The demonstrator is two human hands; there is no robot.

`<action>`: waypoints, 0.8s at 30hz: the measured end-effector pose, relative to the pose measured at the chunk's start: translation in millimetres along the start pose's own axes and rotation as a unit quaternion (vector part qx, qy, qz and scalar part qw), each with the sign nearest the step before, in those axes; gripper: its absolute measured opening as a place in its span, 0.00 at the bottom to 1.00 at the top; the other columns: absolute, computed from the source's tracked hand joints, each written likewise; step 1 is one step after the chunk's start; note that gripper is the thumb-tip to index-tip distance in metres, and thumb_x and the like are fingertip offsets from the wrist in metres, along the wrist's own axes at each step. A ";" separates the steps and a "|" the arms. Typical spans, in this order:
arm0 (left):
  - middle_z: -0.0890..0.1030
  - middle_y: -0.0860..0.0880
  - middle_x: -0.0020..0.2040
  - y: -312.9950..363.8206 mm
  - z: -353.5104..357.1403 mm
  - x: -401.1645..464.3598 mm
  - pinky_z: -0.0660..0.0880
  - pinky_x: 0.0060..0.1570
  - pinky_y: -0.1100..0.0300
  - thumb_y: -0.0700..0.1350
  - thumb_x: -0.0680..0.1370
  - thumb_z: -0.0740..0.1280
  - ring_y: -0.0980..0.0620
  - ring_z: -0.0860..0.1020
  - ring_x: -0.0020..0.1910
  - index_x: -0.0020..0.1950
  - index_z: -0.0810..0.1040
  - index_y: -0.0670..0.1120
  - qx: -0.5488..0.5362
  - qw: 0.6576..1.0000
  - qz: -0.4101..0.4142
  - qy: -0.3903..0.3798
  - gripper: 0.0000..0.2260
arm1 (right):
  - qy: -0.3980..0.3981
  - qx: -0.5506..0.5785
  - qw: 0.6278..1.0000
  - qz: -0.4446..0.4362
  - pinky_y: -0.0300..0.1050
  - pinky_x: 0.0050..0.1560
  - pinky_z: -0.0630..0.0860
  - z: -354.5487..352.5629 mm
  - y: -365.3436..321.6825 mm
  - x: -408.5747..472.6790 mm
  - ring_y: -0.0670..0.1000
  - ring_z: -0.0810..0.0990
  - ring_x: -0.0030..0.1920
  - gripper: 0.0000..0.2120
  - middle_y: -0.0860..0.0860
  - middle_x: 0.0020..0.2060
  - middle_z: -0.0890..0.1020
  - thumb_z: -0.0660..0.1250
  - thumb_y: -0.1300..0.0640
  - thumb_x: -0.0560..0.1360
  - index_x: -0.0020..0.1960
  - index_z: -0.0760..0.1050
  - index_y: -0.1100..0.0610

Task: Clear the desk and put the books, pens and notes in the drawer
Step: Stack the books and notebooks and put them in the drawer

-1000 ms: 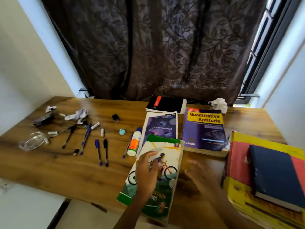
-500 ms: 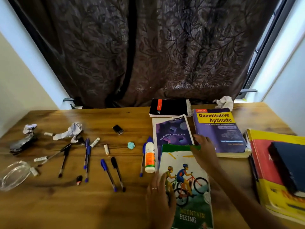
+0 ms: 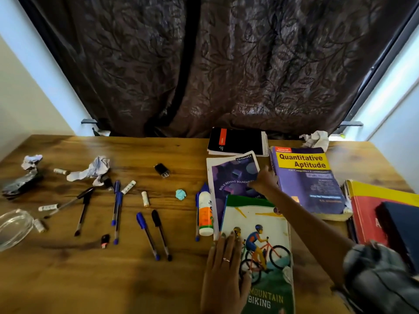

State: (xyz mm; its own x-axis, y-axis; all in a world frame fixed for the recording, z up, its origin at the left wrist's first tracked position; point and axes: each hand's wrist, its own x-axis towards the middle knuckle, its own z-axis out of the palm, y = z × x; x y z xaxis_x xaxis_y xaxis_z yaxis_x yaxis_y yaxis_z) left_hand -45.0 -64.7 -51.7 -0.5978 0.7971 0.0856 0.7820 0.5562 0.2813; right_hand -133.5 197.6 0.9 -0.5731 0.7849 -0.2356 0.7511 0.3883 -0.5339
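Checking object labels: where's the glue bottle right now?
In the head view the glue bottle lies right of centre on the desk, beside the purple notebook's left edge, with a blue pen along its left.

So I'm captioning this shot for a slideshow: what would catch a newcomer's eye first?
Probably the bright Mountain Biking book at the near edge, with the left hand flat on it. Behind it, the right hand reaches to a purple notebook beside the yellow-titled Quantitative Aptitude book. Pens and crumpled paper lie scattered on the left.

Home study: curtained window (image 3: 226, 64), book-strewn desk (image 3: 136, 279)
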 end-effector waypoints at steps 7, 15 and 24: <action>0.63 0.50 0.75 2.9 -7.1 3.0 0.53 0.71 0.53 0.59 0.72 0.61 0.48 0.62 0.73 0.75 0.64 0.48 -0.006 1.000 0.005 -0.006 0.32 | -0.099 0.075 0.989 0.081 0.57 0.66 0.68 -0.8 -8.0 12.9 0.63 0.66 0.67 0.42 0.60 0.65 0.68 0.76 0.51 0.66 0.70 0.56 0.63; 0.61 0.51 0.76 0.2 -5.0 2.5 0.52 0.71 0.54 0.59 0.73 0.60 0.48 0.60 0.74 0.76 0.61 0.49 -0.010 1.000 0.011 -0.001 0.33 | -0.101 0.188 0.977 0.013 0.46 0.45 0.76 -16.0 -8.6 10.7 0.58 0.79 0.48 0.18 0.61 0.50 0.80 0.72 0.65 0.69 0.57 0.74 0.68; 0.60 0.51 0.76 1.9 -6.0 3.1 0.58 0.72 0.51 0.58 0.73 0.60 0.49 0.58 0.75 0.76 0.60 0.49 -0.014 0.999 0.025 0.019 0.33 | 0.165 0.241 0.951 -0.103 0.41 0.38 0.68 -74.6 -25.9 -15.5 0.54 0.75 0.43 0.10 0.57 0.45 0.79 0.66 0.65 0.72 0.53 0.74 0.63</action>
State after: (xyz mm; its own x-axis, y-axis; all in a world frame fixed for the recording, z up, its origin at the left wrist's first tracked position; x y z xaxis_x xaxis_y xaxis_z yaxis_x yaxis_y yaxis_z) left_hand -46.4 -62.6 -45.1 -0.5646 0.8142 0.1355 0.8062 0.5089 0.3016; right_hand -119.7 211.4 78.9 -0.4975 0.8561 0.1398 0.3506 0.3459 -0.8703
